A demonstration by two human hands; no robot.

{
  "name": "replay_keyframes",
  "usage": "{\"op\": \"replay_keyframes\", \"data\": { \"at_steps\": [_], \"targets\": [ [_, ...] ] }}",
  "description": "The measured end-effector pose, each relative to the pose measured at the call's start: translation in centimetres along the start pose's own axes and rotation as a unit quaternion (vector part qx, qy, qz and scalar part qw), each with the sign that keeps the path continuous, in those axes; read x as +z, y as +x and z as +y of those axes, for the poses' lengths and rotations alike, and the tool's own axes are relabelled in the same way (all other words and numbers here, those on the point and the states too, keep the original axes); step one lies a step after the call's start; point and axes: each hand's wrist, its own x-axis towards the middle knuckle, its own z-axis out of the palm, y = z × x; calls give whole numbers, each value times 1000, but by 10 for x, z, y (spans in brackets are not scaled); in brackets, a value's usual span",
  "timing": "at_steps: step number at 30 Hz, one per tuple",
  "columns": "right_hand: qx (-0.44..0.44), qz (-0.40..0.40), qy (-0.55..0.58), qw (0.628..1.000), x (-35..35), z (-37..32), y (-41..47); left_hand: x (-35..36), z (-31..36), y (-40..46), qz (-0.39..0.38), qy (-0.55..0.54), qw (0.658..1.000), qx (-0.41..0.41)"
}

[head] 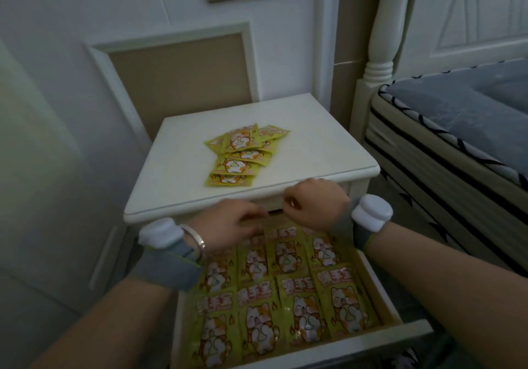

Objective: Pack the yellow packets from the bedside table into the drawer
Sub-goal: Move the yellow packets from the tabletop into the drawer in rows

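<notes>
Both hands work at the back of the open drawer (380,303), just under the front lip of the bedside table (177,168). Left hand (228,223) lies palm down, fingers spread flat and pressing on the rear row of packets in the drawer (288,297); nothing is pinched in it that can be seen. Right hand (315,204) sits just beside it, touching or nearly touching at the fingertips, fingers curled inward toward the gap below the tabletop; whether it holds a packet cannot be told, as the fingertips are tucked out of view. Directly below and toward the wearer from both hands, yellow packets with a cartoon cat print fill the drawer in 2 visible rows, lying flat and edge to edge, about 4 across. Beyond the hands, up on the tabletop, a loose overlapping pile of packets (243,152) stays apart from either hand, fanned out near the middle of the surface. Each wrist carries a grey strap with a white puck-shaped device (371,211); the left wrist also has a silver bangle (197,240). A mattress (457,128) lies to the right of the right hand.
</notes>
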Motion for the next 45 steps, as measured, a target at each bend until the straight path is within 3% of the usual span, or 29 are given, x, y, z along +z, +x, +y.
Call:
{"op": "replay_keyframes", "data": {
  "at_steps": [4,10,16,19,30,39,42,45],
  "targets": [
    [-8,102,13,995,-10,-11,6,-32,-13,-10,112,-70,991,-30],
    [17,198,2,980,5,-4,21,-32,-29,1,223,-13,973,-57],
    [74,186,5,980,14,-1,29,-10,-30,20,97,67,986,-120],
    [86,178,11,980,15,0,28,-8,-27,24,69,68,985,-143],
    [95,153,47,983,16,-9,18,-7,-12,18,75,92,982,-146],
    [103,163,76,978,16,-7,17,-2,4,13,120,151,977,-89],
    [152,139,140,969,6,-12,16,1,7,13,148,125,978,-78],
    [230,90,250,936,1,-17,17,-2,12,12,175,46,982,-46]
  ]
}}
